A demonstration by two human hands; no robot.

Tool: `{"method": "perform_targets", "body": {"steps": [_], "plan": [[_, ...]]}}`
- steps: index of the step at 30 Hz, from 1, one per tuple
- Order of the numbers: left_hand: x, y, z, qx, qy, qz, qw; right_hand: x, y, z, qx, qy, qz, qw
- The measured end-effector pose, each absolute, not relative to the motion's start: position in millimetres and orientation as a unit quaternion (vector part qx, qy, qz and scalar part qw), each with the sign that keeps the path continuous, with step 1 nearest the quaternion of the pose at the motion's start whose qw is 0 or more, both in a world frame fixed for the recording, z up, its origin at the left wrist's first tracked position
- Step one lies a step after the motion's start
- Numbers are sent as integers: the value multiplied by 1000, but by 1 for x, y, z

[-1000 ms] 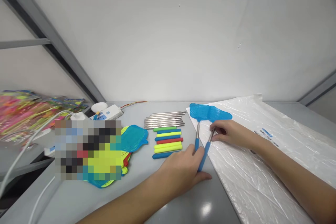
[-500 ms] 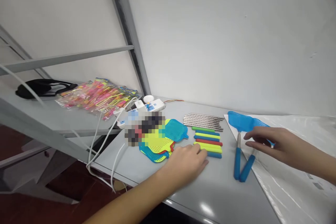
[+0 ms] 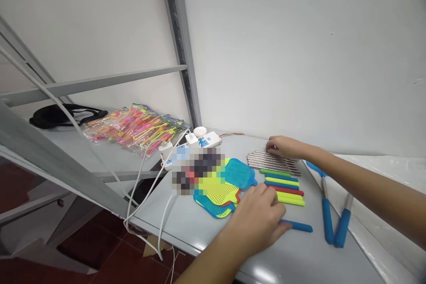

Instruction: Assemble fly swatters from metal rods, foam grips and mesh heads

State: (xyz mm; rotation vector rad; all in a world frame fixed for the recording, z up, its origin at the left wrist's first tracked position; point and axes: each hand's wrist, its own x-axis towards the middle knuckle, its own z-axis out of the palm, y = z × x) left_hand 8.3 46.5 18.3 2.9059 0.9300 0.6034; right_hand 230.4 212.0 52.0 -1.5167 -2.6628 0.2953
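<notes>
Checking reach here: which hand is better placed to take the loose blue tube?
Left: the left hand lies beside the blue tube, while the right hand rests on the steel rods.

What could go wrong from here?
The loose steel rods under the right hand might roll or scatter into the foam grips just below them. The blue grip beside the left hand looks round and lies apart from the row, so a nudge could send it rolling towards the table edge.
</notes>
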Motion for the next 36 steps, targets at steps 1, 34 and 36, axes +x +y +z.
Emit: {"method": "perform_targets", "body": {"steps": [1,34,36], "plan": [[8,47,17,936,292,194,19,231,215,52,-484,-868,111,24],[39,-4,27,611,390,338,600,287,-18,80,-521,-842,107,85],[42,-5,30,633,423,334,556,295,-16,76,-502,-856,100,76]]}}
